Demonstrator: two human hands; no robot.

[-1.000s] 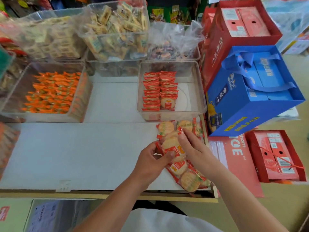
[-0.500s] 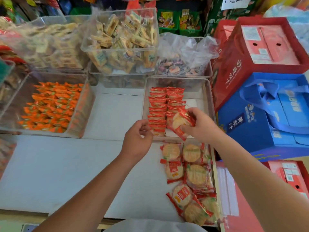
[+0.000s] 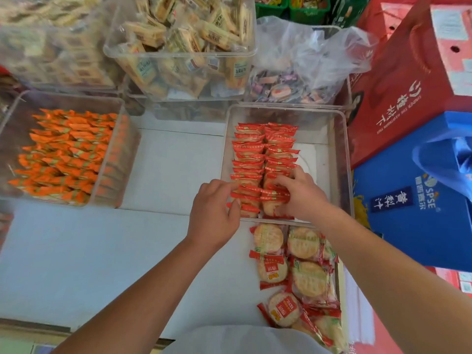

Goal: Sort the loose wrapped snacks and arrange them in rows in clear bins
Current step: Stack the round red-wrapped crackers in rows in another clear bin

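A clear bin (image 3: 339,159) on the white shelf holds two rows of red-wrapped rice crackers (image 3: 255,152) standing on edge. My right hand (image 3: 301,192) is inside the bin at the near end of the right row, fingers curled round the front packets. My left hand (image 3: 214,213) reaches over the bin's near wall and pinches the front packets of the left row. Several loose red-wrapped crackers (image 3: 301,274) lie flat on the shelf just in front of the bin, under my right forearm.
A clear bin of orange-wrapped snacks (image 3: 63,159) stands at the left. Behind are bins of beige wrapped biscuits (image 3: 184,44) and a plastic bag of mixed sweets (image 3: 288,88). Red (image 3: 408,72) and blue gift boxes (image 3: 408,200) crowd the right side.
My right hand carried crackers from the loose pile into the bin and set them at the front of the right row. My left hand moved forward onto the left row.
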